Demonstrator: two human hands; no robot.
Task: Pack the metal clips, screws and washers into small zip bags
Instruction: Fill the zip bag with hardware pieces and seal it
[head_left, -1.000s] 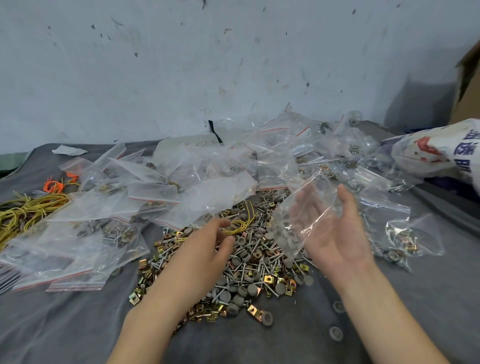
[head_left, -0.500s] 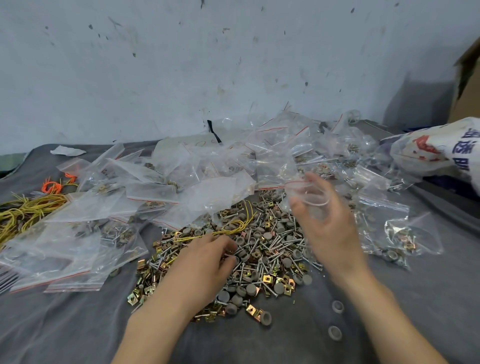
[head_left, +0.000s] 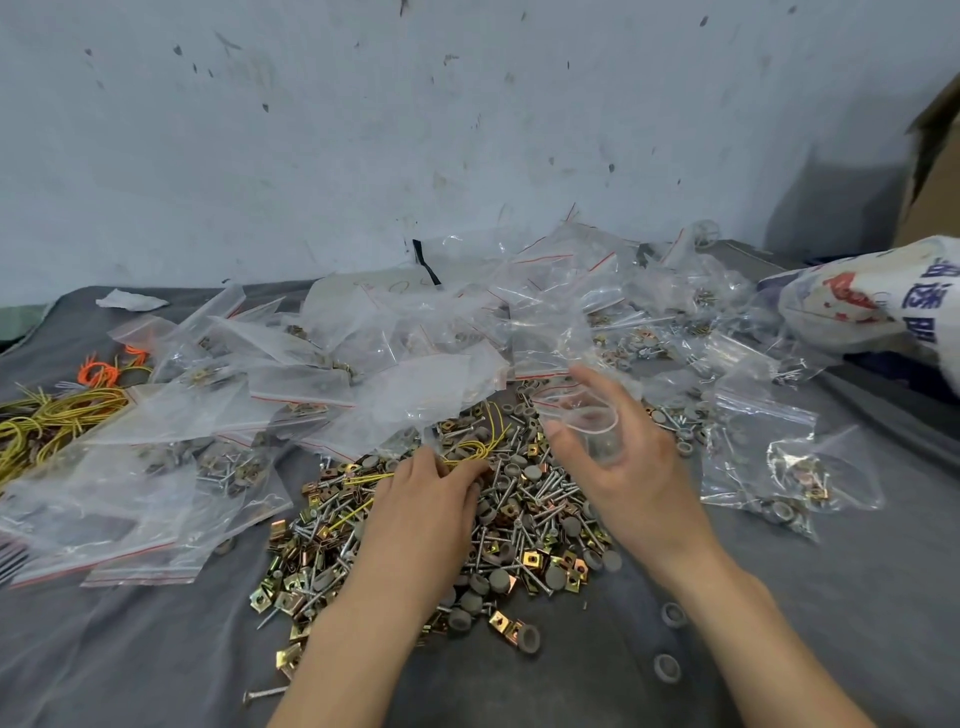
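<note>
Centre frame, head view: the right hand (head_left: 628, 467) curls round a clear zip bag (head_left: 587, 423), thumb & fingers propping its mouth open just above the pile (head_left: 540, 519) of clips, screws & washers. The left hand (head_left: 426, 499) lies knuckles-up on the pile, fingertips tucked into the parts; can't tell if they've pinched anything. Best approach, imo: keep the bag mouth wide & low beside the picking hand, lift parts clear of the yellow wire (head_left: 467, 448), and drop them in w/o spilling. Packed bags (head_left: 779, 467) lie from left to right across mid-frame.
</note>
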